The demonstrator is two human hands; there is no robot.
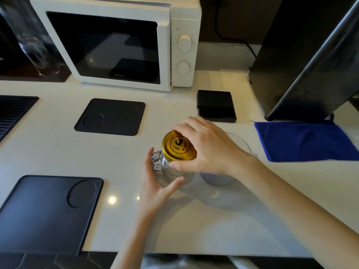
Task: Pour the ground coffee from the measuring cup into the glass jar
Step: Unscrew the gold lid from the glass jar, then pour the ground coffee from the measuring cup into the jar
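Glass jar (167, 169) (contents not discernible) stands mid white counter (48, 150) before microwave (116, 41), left hand (157, 183) wrapping its body, right hand (206, 148) gripping the gold lid (177, 146), black mats (110, 116) leftward.

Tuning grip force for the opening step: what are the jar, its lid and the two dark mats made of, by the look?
Jar: clear glass, since the left hand shows through its wall. Lid: likely thin metal, glossy gold with a printed black emblem and a rolled rim; the right hand grips it. Mats: matte black, soft-looking moulded recesses, probably silicone or rubber.
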